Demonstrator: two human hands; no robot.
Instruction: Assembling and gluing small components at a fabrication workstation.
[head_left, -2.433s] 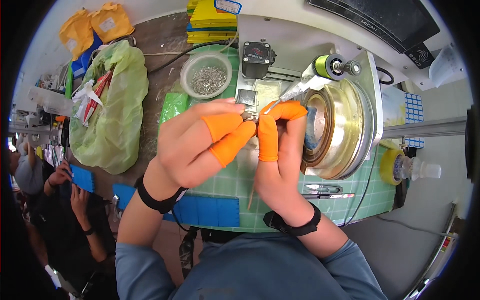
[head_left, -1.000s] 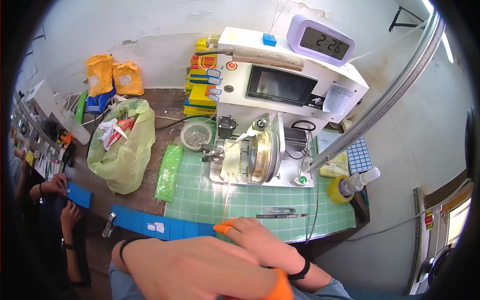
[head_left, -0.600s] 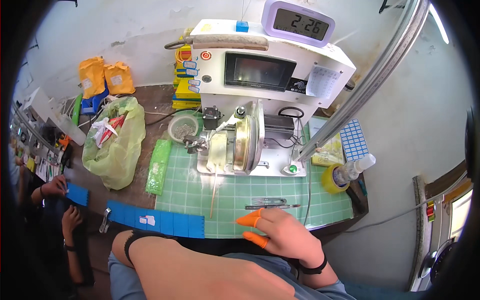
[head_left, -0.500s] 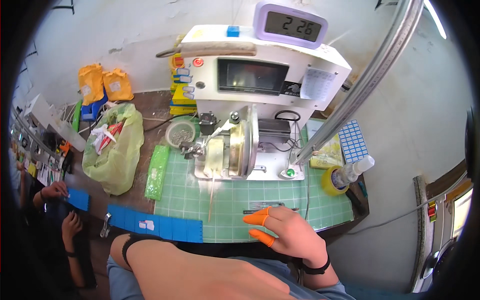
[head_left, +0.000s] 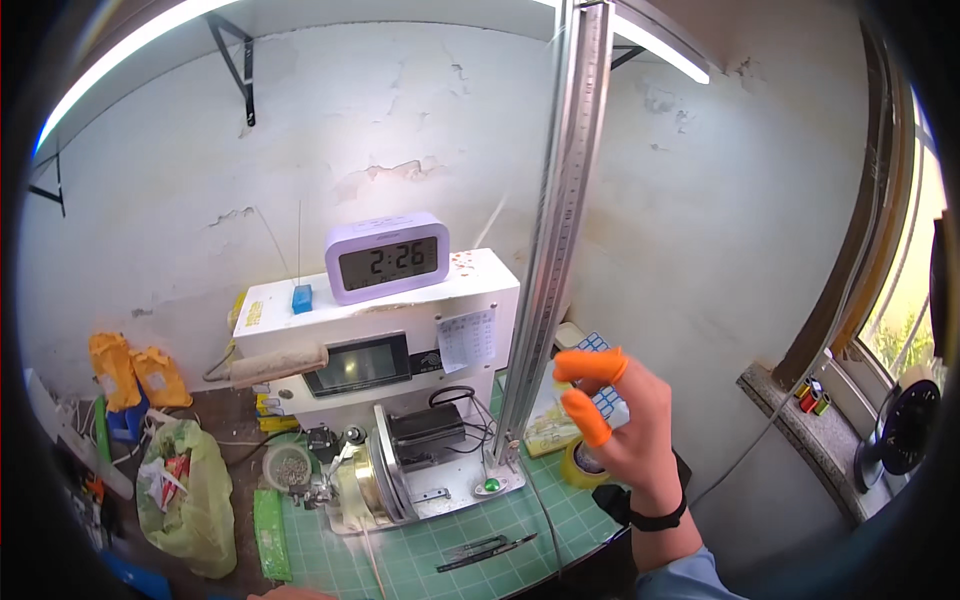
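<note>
My right hand [head_left: 640, 420] is raised in front of the metal post's right side, with orange finger cots on the thumb and fingertips. Its fingers are bent and apart, and part of a blue-and-white gridded card [head_left: 604, 402] shows through the gap. Whether a small pale thing sits at the fingertips I cannot make out. Just below is a roll of yellow tape [head_left: 583, 468]; the hand covers most of the bottle beside it. Only a sliver of skin shows at the lower edge, and my left hand is out of the picture.
A white machine [head_left: 490, 290] with a wheel [head_left: 375, 480] stands on the green cutting mat [head_left: 420, 560], beside an upright metal post [head_left: 560, 240]. Tweezers [head_left: 485, 552] lie in front. A plastic bag [head_left: 200, 510] stands left; a small fan [head_left: 895, 430] stands right on the sill.
The view has tilted up and turned right. My right hand has risen from beside the tweezers to the tape roll's side. My left arm has dropped almost wholly out of view.
</note>
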